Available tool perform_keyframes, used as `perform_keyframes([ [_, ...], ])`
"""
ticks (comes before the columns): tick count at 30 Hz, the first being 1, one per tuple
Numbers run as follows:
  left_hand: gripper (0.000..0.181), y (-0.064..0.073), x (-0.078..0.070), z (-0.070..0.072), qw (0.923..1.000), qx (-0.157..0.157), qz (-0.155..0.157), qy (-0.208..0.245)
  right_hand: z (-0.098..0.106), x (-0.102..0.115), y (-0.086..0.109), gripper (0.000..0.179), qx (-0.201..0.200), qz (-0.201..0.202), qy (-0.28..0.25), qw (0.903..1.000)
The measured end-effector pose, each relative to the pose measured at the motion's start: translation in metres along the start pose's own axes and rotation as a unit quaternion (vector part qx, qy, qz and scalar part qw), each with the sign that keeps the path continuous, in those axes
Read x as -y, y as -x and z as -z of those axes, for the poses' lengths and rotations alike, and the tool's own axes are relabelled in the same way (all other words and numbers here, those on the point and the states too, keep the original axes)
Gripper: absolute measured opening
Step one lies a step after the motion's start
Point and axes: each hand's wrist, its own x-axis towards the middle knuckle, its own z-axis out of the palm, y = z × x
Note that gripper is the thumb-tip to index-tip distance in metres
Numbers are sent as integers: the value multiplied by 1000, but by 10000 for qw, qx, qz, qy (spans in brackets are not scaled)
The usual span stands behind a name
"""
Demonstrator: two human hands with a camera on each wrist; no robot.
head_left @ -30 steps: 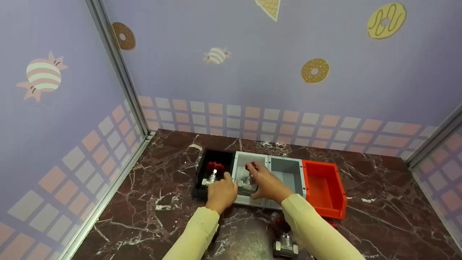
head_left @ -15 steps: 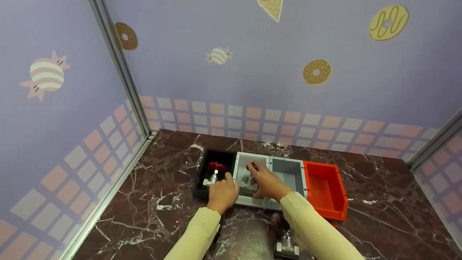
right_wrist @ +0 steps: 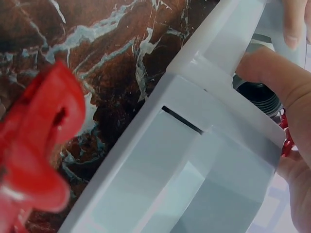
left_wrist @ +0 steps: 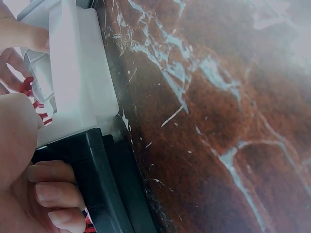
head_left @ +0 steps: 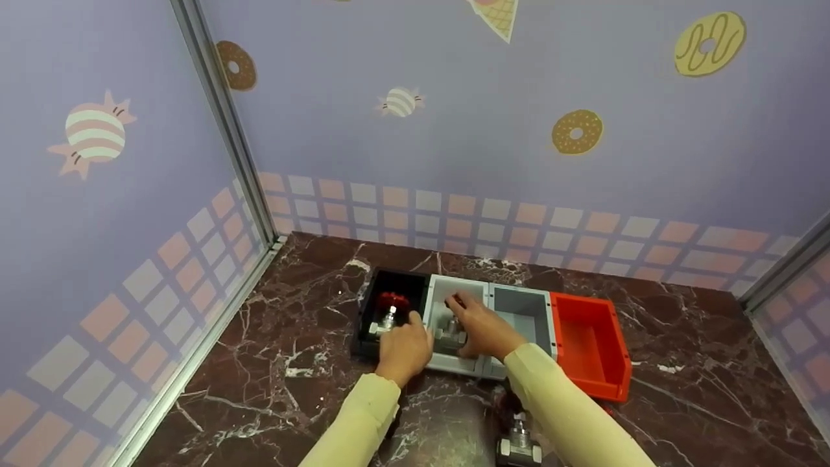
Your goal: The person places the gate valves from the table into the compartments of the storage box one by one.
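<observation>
In the head view my right hand (head_left: pixel 489 331) reaches into the white bin (head_left: pixel 459 284) and grips a metal valve (head_left: pixel 449 337), fingers by its dark red handwheel and thumb low by the body. My left hand (head_left: pixel 406 350) straddles the wall between the white bin and the black bin (head_left: pixel 366 350). Its lower fingers (left_wrist: pixel 56 194) curl inside the black bin in the left wrist view, with the thumb side at the white bin. A second valve (head_left: pixel 388 321), its handwheel red, stands in the black bin, partly behind my left hand.
Right of the white bin are a grey bin (head_left: pixel 522 299) and a red bin (head_left: pixel 587 344), joined in one row. Another valve (head_left: pixel 519 444) stands on the marbled tabletop (head_left: pixel 305 402) by my right forearm. A blurred red handwheel (right_wrist: pixel 39 145) is close to the right wrist camera.
The head view has shifted slightly, so the whole scene sits a little further right. Both hands and the valves keep their places in the bins.
</observation>
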Motion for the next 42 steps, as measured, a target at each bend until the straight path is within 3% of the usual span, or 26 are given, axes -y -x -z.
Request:
perform_keyframes([
  [13, 28, 0, -2, 1, 9996, 290, 71, 26, -6, 0, -4, 104, -169, 285, 263, 9991],
  [21, 28, 1, -3, 1, 9999, 25, -7, -153, -10, -2, -5, 100, -160, 310, 290, 9990],
  [29, 28, 1, -1, 0, 9996, -145, -29, -228, -9, 2, -7, 99, 116, 100, 245, 9996],
  [34, 29, 1, -1, 1, 9997, -111, -38, -214, -11, 3, -7, 98, 154, 17, 325, 9994],
  [42, 29, 1, -1, 2, 9999, 59, 22, -137, -17, 3, -6, 92, -120, 201, 523, 9984],
])
